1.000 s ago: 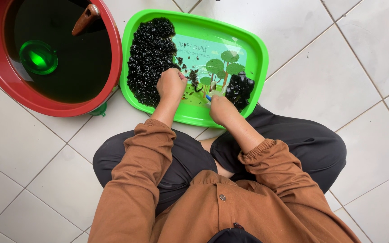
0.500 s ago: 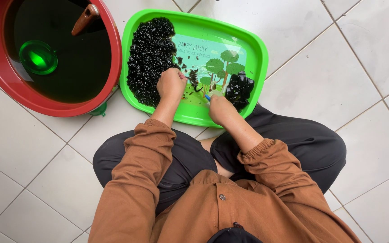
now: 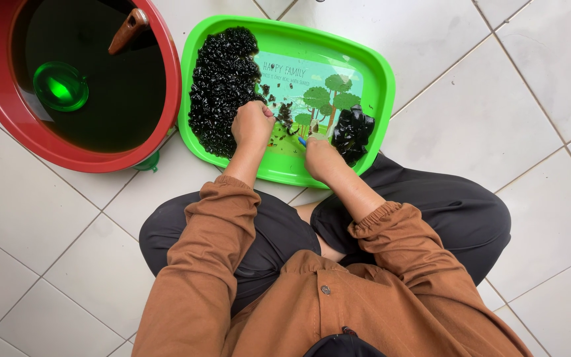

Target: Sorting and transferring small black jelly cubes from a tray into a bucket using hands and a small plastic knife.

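1. Compared against the two prior frames: almost nothing moved. Whole view shifted a touch, consistent with a small head move, not with hand travel.
2. Left hand (image 3: 252, 124) stayed fisted over the bright green rectangular plastic tray (image 3: 379, 73), at the inner edge of the big heap of small glossy black pieces (image 3: 223, 82). Grip fully curled; contents hidden by the knuckles, so could not tell what was in it.
3. Right hand (image 3: 320, 158) stayed at the tray's near rim, just beside the smaller dark clump of black pieces (image 3: 353, 131). Grip pinched on a small blue-tipped item (image 3: 303, 141), too small to identify; shifted very slightly relative to one second back.
4. Loose black scraps (image 3: 284, 114) scattered between the two hands on the tray's printed tree picture, unchanged.
5. Round red plastic basin of dark liquid (image 3: 170, 79) sat left of the tray, rims nearly touching. Green translucent cup (image 3: 61, 86) submerged in it, brown wooden handle (image 3: 129, 28) leaning on the rim; neither touched.
6. Judged: fine in-place work on a single piece, no transfer between heaps during this interval.
7. Tray on white tiled floor (image 3: 497, 86), person crouched in brown long-sleeved shirt (image 3: 312, 297).
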